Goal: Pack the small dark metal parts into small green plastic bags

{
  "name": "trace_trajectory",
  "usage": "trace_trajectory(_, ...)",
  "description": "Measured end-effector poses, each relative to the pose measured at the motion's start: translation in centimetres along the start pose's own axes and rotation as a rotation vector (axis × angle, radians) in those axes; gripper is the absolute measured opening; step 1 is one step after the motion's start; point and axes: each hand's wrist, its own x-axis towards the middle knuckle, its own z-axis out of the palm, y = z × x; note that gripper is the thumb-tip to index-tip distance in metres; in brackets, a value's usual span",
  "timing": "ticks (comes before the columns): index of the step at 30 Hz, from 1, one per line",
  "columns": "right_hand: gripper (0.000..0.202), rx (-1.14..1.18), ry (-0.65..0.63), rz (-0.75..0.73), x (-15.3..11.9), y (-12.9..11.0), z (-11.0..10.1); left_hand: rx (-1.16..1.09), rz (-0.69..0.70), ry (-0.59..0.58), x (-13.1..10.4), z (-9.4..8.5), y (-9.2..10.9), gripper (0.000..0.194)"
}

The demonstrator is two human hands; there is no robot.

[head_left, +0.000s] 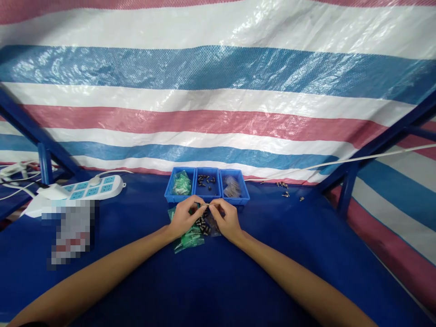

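Left hand: its thumb and fingers were pinched narrow on a small piece, above the surface.
Right hand: its fingers were closed just as narrowly on the same piece, from the opposite side.
Small piece: it sat between the two sets of fingertips; it was too small to make out its kind.
Loose black parts: they lay heaped just below the fingers, partly hidden by the left hand.
Green packets: they lay on the surface on the near side of the left fingers, partly covered by that hand.
Clear packet: it showed just below the right fingers, beside the black heap.
Trays: three blue ones stood in a row just beyond the fingers. The left tray held bagged green pieces, the middle tray black pieces, the right tray clear bags.
Scattered metal parts: they lay well right of the fingers, near the surface's far edge.
Power strip: it lay well left of the fingers, with a white plug in it.
Striped sheet: it hung behind everything, beyond the fingers and trays.
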Motion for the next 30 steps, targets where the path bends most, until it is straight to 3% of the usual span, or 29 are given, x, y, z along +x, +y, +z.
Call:
trace_trajectory(18, 0.007, -0.015, 0.093, -0.141, -0.02, -0.49, -0.23, 0.096, 0.090, -0.026, 0.29, 0.12, 0.16, 0.015)
trace_trajectory(30, 0.009, -0.033, 0.113, -0.138, 0.12, -0.74, -0.21, 0.087, 0.070, -0.035, 0.28, 0.11, 0.01, 0.018)
